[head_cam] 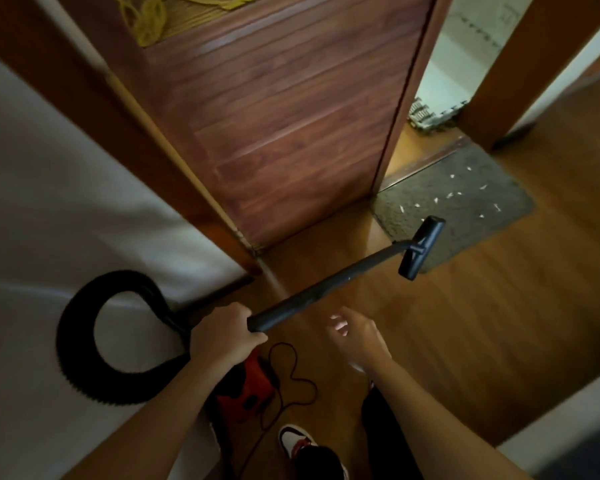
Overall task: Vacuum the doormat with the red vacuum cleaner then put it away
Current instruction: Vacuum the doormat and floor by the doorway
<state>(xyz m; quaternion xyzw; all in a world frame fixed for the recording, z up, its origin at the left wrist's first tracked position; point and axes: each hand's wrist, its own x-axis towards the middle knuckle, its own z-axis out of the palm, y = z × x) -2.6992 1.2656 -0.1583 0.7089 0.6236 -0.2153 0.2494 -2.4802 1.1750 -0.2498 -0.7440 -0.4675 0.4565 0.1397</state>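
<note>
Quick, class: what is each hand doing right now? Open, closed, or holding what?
Left hand: closed, gripping the black vacuum wand.
Right hand: open, holding nothing.

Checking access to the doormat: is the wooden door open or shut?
Open. The wooden door stands clear of its frame; a bright room shows through the gap beyond the doormat.

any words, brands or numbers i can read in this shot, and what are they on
No text here can be read.
Red plastic vacuum cleaner body: no label or brand shows.
Pale wall beyond the doorway: faint dark marks, too blurred to read.
White, red and black shoe: no logo legible.
</note>
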